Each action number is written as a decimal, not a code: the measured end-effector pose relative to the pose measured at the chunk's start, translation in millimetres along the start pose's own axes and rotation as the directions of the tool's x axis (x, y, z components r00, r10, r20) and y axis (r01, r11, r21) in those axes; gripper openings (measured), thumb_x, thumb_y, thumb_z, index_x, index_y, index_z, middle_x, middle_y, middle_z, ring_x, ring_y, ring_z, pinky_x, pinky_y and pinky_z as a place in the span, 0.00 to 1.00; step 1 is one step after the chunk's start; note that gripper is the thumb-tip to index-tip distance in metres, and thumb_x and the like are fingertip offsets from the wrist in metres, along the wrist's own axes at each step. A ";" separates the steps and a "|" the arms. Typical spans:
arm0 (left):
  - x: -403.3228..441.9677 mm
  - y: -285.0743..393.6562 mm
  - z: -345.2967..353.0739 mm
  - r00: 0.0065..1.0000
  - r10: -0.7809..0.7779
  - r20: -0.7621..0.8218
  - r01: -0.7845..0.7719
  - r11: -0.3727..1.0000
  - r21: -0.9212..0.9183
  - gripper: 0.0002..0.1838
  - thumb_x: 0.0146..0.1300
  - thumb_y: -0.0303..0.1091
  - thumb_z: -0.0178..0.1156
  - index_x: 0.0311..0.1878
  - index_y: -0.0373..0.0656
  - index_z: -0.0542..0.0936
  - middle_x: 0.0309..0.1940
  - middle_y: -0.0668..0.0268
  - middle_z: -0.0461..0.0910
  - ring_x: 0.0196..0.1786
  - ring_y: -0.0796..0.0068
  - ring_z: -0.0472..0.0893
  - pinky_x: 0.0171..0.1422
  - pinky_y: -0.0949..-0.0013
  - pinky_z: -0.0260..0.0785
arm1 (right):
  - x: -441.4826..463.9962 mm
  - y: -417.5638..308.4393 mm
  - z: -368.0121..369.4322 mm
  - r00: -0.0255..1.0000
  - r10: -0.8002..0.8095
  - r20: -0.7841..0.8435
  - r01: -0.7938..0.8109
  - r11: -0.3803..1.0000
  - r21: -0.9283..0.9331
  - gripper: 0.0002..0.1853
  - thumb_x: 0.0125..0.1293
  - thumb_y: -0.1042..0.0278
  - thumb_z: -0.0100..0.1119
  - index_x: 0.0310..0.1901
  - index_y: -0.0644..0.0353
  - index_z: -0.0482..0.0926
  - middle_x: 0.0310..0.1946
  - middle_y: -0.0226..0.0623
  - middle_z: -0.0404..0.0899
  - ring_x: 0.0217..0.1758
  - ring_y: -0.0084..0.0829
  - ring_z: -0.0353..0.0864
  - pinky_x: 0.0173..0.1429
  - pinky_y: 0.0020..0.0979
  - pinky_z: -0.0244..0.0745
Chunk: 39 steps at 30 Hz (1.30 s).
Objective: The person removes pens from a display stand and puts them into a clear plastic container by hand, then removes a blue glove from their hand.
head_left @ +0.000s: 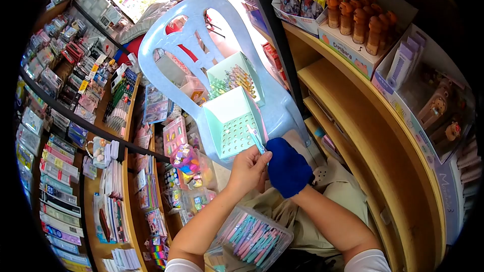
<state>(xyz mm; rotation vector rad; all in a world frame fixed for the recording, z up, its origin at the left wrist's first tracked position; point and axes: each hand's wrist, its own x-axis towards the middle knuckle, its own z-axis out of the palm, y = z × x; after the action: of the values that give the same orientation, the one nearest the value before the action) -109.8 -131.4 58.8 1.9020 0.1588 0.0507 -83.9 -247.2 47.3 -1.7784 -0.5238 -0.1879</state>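
Observation:
My left hand (pixel 247 172) pinches a light blue pen (pixel 256 139), whose upper end points toward the mint box (pixel 234 100) with a grid of holes. My right hand (pixel 287 167) is wrapped in a dark blue cloth just beside the left; its fingers are hidden. The mint box stands on a light blue plastic chair (pixel 277 113). Behind it, a second box (pixel 256 78) holds many pens in rows. Below my forearms, a clear plastic tub (pixel 287 236) is filled with pink, teal and lilac pens.
Wooden shelves (pixel 353 116) curve along the right, with a box of capybara items (pixel 348 53) on top. To the left, shelves (pixel 93 199) carry packaged stationery. Clear containers with small colourful goods (pixel 186 160) stand left of the chair. A black rail (pixel 96 130) crosses the left side.

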 end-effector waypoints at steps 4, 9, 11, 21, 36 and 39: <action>-5.1 9.6 0.1 0.997 -0.033 0.073 0.032 0.999 0.017 0.06 0.61 0.31 0.52 0.31 0.39 0.72 0.18 0.75 0.67 0.20 0.87 0.64 0.25 0.80 0.57 | 2.5 28.1 7.5 1.000 -0.006 -0.006 0.006 0.996 0.089 0.09 0.47 0.68 0.57 0.26 0.63 0.68 0.20 0.47 0.70 0.26 0.45 0.71 0.28 0.37 0.65; -7.6 7.0 0.8 0.973 -0.013 0.232 0.054 0.984 -0.172 0.08 0.62 0.35 0.50 0.34 0.40 0.72 0.24 0.74 0.70 0.26 0.86 0.66 0.31 0.81 0.59 | 12.4 58.1 13.6 0.989 0.122 0.082 -0.115 0.990 -0.082 0.07 0.49 0.68 0.54 0.26 0.61 0.70 0.23 0.48 0.71 0.28 0.45 0.73 0.29 0.38 0.66; -7.2 10.2 0.6 0.973 0.006 0.232 0.036 0.984 -0.177 0.10 0.63 0.37 0.49 0.35 0.41 0.72 0.26 0.73 0.70 0.28 0.86 0.66 0.33 0.80 0.60 | 16.2 57.7 11.5 0.983 0.148 0.105 -0.132 0.980 -0.150 0.06 0.49 0.69 0.54 0.27 0.61 0.72 0.25 0.48 0.72 0.30 0.45 0.74 0.30 0.38 0.67; -5.5 4.0 -4.3 0.993 0.056 0.101 -0.031 0.972 -0.233 0.10 0.63 0.38 0.50 0.35 0.41 0.71 0.22 0.73 0.69 0.27 0.85 0.67 0.32 0.81 0.59 | 7.2 49.7 -10.3 0.989 -0.036 0.142 0.075 0.958 -0.278 0.03 0.51 0.74 0.49 0.29 0.59 0.69 0.25 0.44 0.70 0.30 0.45 0.71 0.33 0.38 0.66; -6.8 -4.1 11.7 0.958 0.230 0.169 -0.250 0.963 0.103 0.03 0.61 0.26 0.50 0.36 0.41 0.67 0.19 0.71 0.68 0.19 0.84 0.66 0.23 0.80 0.58 | 11.8 38.9 -6.8 0.999 0.035 0.012 -0.031 0.978 -0.208 0.15 0.41 0.69 0.62 0.29 0.62 0.67 0.25 0.47 0.70 0.30 0.47 0.72 0.33 0.37 0.68; -10.6 7.7 12.8 0.987 0.101 0.122 -0.093 0.993 -0.071 0.03 0.61 0.27 0.50 0.38 0.41 0.67 0.20 0.71 0.68 0.20 0.84 0.67 0.25 0.80 0.60 | 18.3 64.9 3.5 0.987 0.153 0.043 -0.141 0.968 -0.210 0.18 0.39 0.67 0.64 0.33 0.60 0.69 0.29 0.47 0.71 0.34 0.47 0.73 0.35 0.38 0.68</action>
<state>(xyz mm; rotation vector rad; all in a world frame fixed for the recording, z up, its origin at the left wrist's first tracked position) -118.1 -147.3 62.3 1.8410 -0.0202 0.0022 -39.5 -251.5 -3.4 -2.0224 -0.4243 -0.0887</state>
